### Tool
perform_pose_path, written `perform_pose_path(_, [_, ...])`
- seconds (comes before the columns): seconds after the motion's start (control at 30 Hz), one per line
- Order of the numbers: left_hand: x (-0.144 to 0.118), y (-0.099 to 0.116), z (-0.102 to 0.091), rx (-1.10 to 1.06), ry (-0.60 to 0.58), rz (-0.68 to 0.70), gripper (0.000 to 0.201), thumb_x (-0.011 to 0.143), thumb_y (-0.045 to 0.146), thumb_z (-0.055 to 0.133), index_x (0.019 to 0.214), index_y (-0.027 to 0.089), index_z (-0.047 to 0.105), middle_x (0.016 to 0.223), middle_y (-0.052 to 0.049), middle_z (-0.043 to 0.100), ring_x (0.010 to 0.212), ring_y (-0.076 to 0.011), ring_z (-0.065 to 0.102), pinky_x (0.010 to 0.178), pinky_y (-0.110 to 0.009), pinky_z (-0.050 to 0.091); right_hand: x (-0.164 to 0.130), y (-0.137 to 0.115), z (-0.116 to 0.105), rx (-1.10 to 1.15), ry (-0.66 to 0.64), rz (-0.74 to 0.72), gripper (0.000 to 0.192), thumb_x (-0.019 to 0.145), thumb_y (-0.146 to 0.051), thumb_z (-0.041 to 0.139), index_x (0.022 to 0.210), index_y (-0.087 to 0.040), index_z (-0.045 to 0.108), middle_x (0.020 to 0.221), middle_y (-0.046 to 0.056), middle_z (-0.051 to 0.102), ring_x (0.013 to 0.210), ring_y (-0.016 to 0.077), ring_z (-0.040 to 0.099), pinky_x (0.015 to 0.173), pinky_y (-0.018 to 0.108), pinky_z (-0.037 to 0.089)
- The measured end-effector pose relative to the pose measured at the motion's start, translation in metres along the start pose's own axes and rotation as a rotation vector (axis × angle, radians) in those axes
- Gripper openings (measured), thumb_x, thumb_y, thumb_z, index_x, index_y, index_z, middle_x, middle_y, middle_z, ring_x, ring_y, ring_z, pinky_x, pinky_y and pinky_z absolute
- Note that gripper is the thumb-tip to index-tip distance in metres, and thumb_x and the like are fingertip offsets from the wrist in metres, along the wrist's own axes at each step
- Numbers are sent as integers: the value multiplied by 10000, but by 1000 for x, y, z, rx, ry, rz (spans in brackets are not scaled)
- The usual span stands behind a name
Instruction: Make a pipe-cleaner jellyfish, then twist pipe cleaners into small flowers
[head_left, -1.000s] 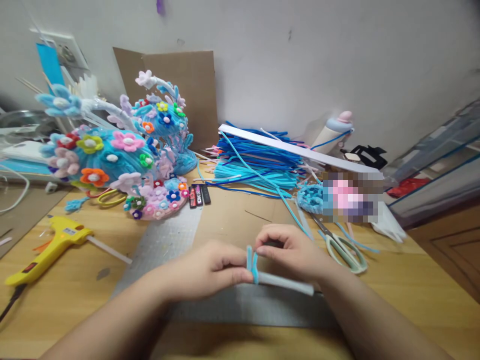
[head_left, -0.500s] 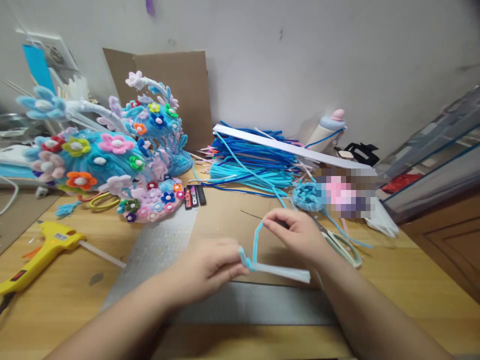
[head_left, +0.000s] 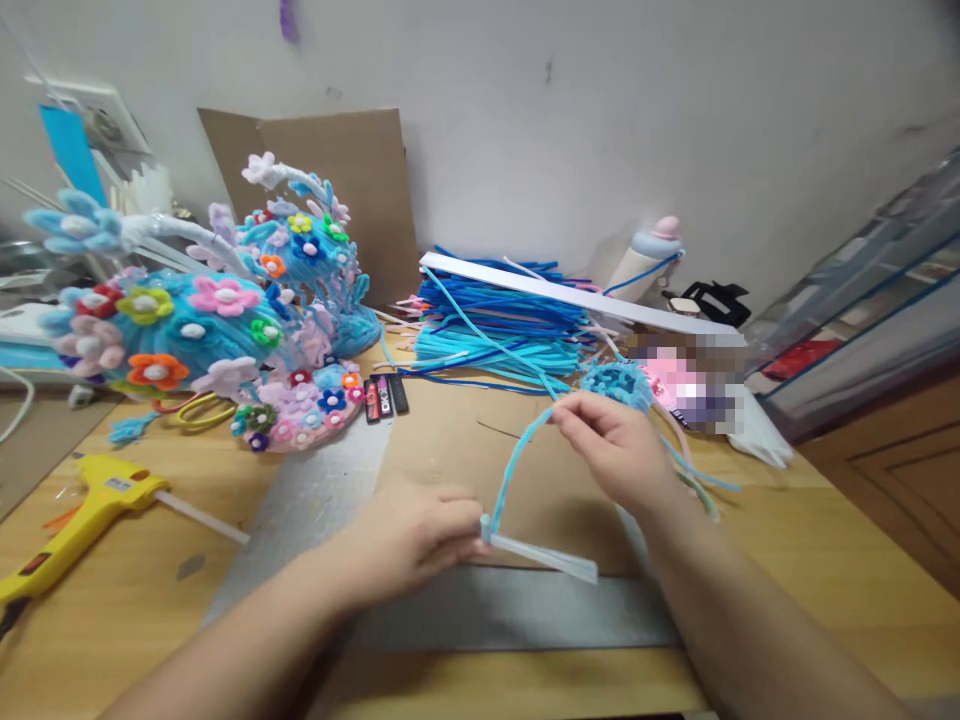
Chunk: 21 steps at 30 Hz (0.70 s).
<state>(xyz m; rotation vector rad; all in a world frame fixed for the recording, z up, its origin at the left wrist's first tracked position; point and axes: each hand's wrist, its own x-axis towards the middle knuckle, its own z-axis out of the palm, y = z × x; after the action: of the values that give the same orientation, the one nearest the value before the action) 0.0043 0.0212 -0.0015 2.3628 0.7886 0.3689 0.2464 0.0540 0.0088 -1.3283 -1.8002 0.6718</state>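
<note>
The left hand (head_left: 409, 540) pinches one end of a pale stick (head_left: 544, 556). Its fingers are closed tight on it. The stick lies almost flat, just above a grey mat (head_left: 480, 605), and points to the right. A blue fuzzy wire (head_left: 517, 465) is wound on the stick right at the left fingertips. From there the wire goes up and to the right in a curve. The right hand (head_left: 611, 450) holds the other end of the wire, with its thumb and fingers pressed shut on it. This hand is higher and farther back than the left one, over a sheet of brown card (head_left: 457, 440).

A yellow glue gun (head_left: 71, 525) lies on the table (head_left: 810, 560) at the far left. Behind it sits a big blue shape covered in flowers (head_left: 202, 330). A pile of blue wires (head_left: 502, 325) lies at the back, near the wall.
</note>
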Motion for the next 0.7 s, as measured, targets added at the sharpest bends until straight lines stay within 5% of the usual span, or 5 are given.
perform_pose_path(0.23, [-5,-17,3,-436,814,-385,321,875,397,468,626,203,407,578,50,332,536,-108,333,519,-236,277,-8,-5,-1,-192,-823,-144,247,859,-237,528,634,-186,615,555,-38,545,522,102,468,496,208,320])
perform_pose_path(0.33, [0,-25,3,-547,841,-441,348,871,434,460,623,201,387,577,55,335,524,-98,321,500,-224,262,-15,-20,-9,-12,-1071,-203,212,879,-224,523,712,-187,649,601,-40,561,570,98,512,552,195,385])
perform_pose_path(0.47, [5,-17,5,-500,661,-434,328,844,418,477,608,192,446,556,52,363,521,-99,328,501,-220,275,-20,-24,5,-64,-898,-188,96,842,-232,574,862,-192,659,782,13,657,690,144,587,605,231,444])
perform_pose_path(0.6, [8,-6,11,-478,540,-397,281,831,366,478,627,179,523,586,37,443,573,-110,401,553,-221,324,-30,-26,32,110,-759,-41,225,879,-270,532,1091,-217,582,954,33,685,833,160,641,713,261,511])
perform_pose_path(0.7, [8,-5,14,-623,521,-429,331,839,426,485,622,177,497,552,51,393,520,-91,348,496,-206,282,-35,-22,37,-114,-589,-49,391,788,-272,642,1166,-213,563,1089,95,662,979,242,626,840,379,505])
